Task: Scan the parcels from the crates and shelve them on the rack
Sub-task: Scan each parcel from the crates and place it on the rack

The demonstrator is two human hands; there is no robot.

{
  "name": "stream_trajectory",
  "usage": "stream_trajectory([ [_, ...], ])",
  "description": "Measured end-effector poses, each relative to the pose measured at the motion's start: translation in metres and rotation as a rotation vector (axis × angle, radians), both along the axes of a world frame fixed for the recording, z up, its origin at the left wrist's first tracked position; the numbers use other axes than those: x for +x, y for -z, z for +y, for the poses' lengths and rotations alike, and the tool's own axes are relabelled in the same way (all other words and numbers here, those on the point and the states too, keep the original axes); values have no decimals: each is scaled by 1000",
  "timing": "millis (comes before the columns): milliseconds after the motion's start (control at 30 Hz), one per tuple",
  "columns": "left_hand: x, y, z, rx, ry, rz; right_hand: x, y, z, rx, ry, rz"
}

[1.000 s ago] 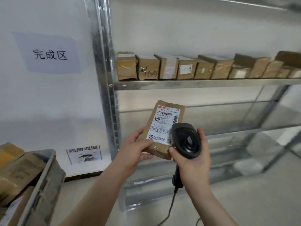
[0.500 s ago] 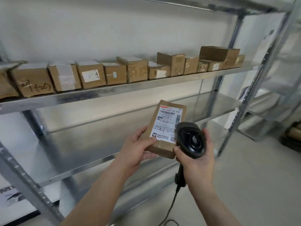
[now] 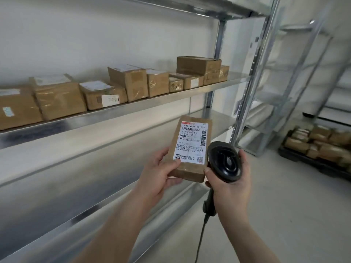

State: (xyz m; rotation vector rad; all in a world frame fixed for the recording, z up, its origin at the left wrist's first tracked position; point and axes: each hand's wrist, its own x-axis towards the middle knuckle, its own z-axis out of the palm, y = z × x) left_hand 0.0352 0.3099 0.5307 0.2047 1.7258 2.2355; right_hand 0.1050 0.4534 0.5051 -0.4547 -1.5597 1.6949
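Only your two forearms and hands show, rising from the bottom edge. Both forearms are bare all the way down to where they leave view: there is no sleeve or cuff on either one. Your left hand has no glove, ring or watch, and its thumbnail is short and unpainted. Your right hand is likewise bare, with nothing at the wrist and no strap or band. The nails of its fingers are too small to judge.

Boxed parcels crowd the rack's upper shelf at left and centre; its right end and the shelf below lie bare.
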Motion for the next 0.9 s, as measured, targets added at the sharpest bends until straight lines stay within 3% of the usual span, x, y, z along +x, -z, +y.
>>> stream_trajectory([
  [567, -179, -12, 163, 43, 280, 40, -146, -8, 142, -44, 241, 9],
  [900, -247, -14, 248, 5, 256, 60, -219, -9, 231, -29, 222, 76],
])
